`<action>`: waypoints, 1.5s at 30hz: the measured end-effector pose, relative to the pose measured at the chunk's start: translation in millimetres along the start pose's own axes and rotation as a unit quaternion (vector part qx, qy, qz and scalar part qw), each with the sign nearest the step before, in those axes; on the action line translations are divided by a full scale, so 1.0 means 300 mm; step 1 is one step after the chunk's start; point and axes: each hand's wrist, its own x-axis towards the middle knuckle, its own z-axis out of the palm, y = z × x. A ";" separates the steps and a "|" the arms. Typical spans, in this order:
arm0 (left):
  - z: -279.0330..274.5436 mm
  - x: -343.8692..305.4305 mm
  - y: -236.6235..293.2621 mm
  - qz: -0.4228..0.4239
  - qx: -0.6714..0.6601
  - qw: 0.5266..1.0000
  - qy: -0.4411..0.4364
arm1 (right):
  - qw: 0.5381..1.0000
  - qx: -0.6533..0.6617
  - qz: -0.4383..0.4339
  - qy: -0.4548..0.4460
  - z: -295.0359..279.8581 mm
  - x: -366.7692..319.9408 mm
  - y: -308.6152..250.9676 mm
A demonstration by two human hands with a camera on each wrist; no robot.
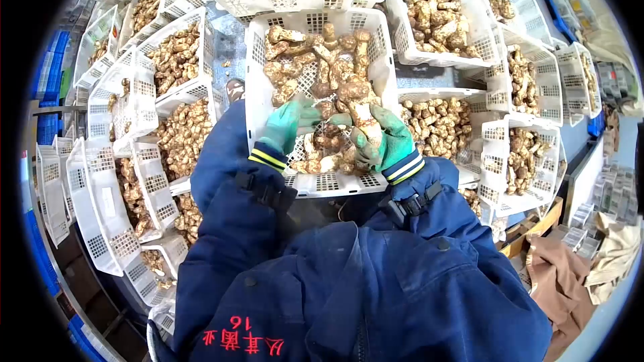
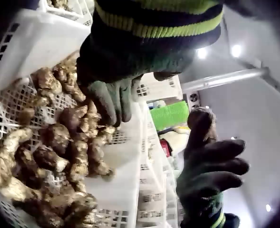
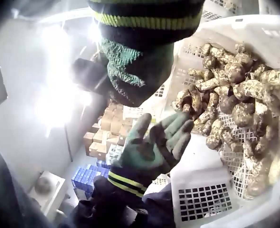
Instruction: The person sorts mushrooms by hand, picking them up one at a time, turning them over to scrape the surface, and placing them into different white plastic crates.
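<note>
Over the white basket point(image 1: 255, 87), the right hand point(image 1: 390, 139) has its fingers clamped round a mushroom point(image 1: 361, 111) by the stem; the left hand's point(image 1: 283, 124) relaxed fingers hold nothing. Seemingly it's being looked over; setting it down calls for gently loosening that grip.

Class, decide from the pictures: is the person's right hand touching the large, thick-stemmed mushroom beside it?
Touching. The head view shows it: the right hand holds the large mushroom by its stem, thumb against one side.
</note>
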 end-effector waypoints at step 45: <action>0.082 -0.057 0.073 0.260 -0.181 0.948 -0.039 | 0.864 -0.473 -0.014 0.172 0.041 0.046 -0.018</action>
